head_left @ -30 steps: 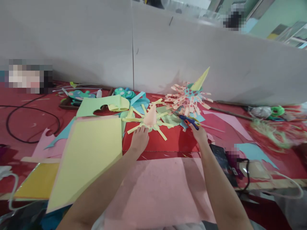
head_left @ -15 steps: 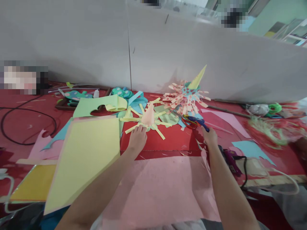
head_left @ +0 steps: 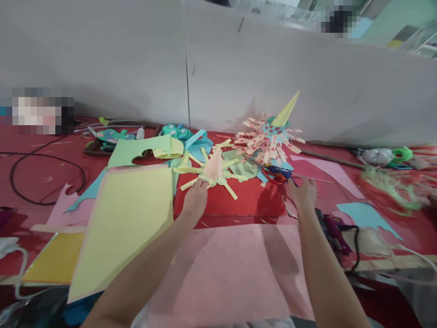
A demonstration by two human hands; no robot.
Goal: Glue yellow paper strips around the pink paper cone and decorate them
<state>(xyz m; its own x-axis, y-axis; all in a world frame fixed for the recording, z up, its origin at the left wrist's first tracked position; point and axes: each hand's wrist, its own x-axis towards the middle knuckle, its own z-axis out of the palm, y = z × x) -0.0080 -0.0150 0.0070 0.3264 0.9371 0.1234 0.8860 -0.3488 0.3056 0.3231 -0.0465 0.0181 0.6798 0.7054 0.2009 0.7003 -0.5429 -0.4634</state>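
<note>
A pink paper cone (head_left: pixel 213 165) stands in the middle of yellow paper strips (head_left: pixel 228 187) that spread out like rays, over a red box (head_left: pixel 232 202). My left hand (head_left: pixel 197 196) is at the near side of the cone, its fingertips closed at the base. My right hand (head_left: pixel 303 193) is beside the blue-handled scissors (head_left: pixel 282 172), with its thumb and fingers apart. The scissors lie by paper scraps right of the box. Behind them is a finished-looking fringed paper piece (head_left: pixel 271 141) with a yellow cone (head_left: pixel 287 109).
Yellow paper sheets (head_left: pixel 129 218) lie on the left, and a pink sheet (head_left: pixel 228 269) is in front. A purple glue gun (head_left: pixel 337 234) with a cord is at the right, near green stringy fibre (head_left: pixel 392 187). A grey partition (head_left: pixel 136 64) rises behind. A person is at far left.
My right hand has let go of the scissors, which now lie beside it, and its fingers have spread. My left hand stays at the cone. The view has shifted slightly.
</note>
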